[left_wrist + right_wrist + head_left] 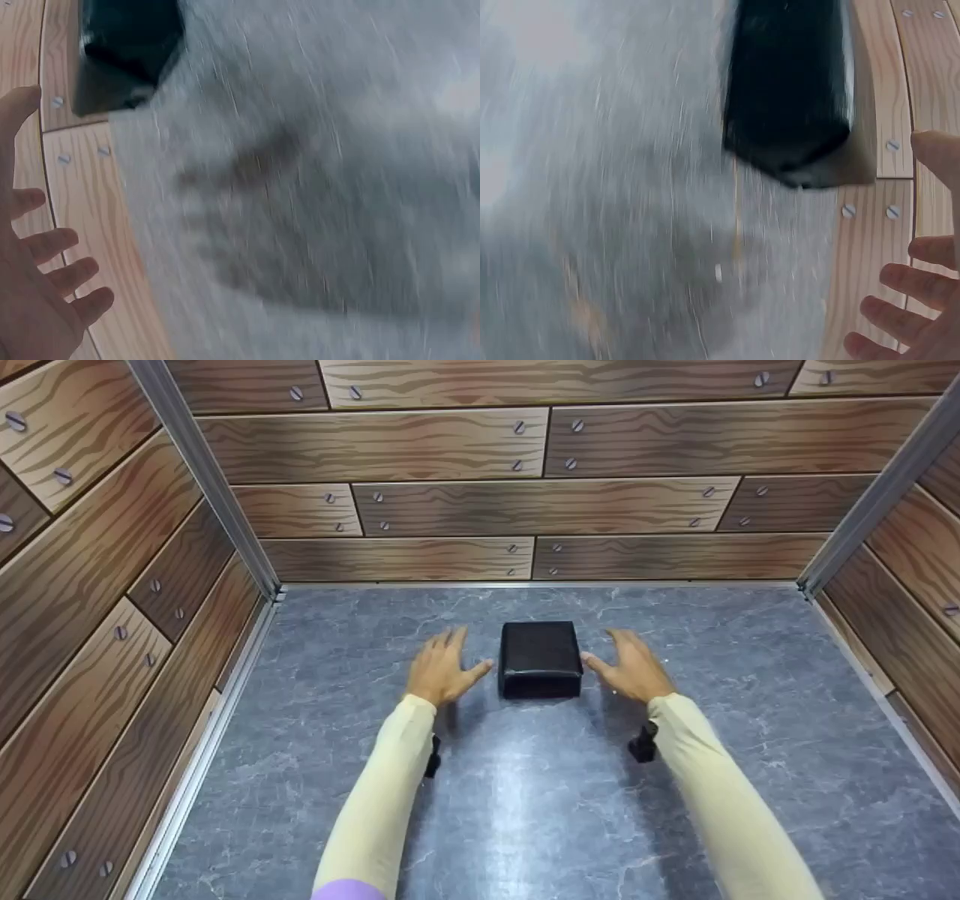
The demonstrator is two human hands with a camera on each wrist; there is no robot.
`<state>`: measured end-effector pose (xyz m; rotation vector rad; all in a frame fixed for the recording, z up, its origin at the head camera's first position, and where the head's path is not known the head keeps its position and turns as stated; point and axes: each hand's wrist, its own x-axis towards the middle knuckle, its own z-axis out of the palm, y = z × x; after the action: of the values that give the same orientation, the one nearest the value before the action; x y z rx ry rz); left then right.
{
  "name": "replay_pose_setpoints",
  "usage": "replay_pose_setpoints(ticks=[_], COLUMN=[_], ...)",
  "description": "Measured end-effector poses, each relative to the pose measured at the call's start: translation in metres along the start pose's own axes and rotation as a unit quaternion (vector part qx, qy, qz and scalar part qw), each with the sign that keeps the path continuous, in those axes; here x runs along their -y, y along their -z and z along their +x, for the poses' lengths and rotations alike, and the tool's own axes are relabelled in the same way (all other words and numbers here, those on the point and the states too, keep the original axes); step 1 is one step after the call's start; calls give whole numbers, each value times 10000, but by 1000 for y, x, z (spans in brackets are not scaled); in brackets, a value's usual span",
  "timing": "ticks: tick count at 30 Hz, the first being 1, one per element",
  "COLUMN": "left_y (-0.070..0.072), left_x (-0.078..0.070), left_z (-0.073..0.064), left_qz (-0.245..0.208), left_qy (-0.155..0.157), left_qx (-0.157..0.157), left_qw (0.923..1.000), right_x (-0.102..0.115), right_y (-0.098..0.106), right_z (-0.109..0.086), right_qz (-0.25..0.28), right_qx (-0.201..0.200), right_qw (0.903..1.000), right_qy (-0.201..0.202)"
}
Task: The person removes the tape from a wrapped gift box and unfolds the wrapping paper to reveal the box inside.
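Observation:
A black box-shaped package [540, 649] with a glossy wrapped surface sits on the grey marbled surface, between the two hands. To its left is my left hand [442, 669], fingers spread and thumb pointing toward the package, with a small gap between. My right hand [628, 666] is on the other side, fingers extended, its thumb tip right at the package's right side. In the left wrist view the package [127, 52] shows at the top, beyond the spread fingers. The right wrist view has the package [791, 90] at upper middle, with the relaxed fingers at the right edge.
Wood-plank-patterned walls stand at the back [450, 442], the left [97, 660] and the right [900, 592]. Metal strips run along the corners and edges of the grey marbled surface [337, 652]. Small black devices [643, 742] are strapped at the wrists.

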<state>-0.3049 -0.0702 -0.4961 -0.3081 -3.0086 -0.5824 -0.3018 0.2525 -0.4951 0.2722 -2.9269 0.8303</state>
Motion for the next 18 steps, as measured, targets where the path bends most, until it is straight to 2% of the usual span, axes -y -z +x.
replay_pose_setpoints(ticks=[4, 8, 14, 18], left_y=[-9, -17, -29, -37], left_x=[-14, -26, -38, -41], left_z=[2, 5, 10, 12], left_qz=[-554, -1109, -2080, -2524], left_qy=[140, 257, 348, 511], left_qx=[163, 367, 513, 524], left_qw=[9982, 9928, 9762, 9649], right_x=[7, 11, 14, 16], right_y=[-13, -23, -32, -37], right_z=[6, 10, 11, 12], right_qz=[465, 894, 1348, 1578], right_qx=[-58, -77, 65, 75], right_qw=[9989, 9959, 9898, 9857], right_qy=[27, -102, -461, -583])
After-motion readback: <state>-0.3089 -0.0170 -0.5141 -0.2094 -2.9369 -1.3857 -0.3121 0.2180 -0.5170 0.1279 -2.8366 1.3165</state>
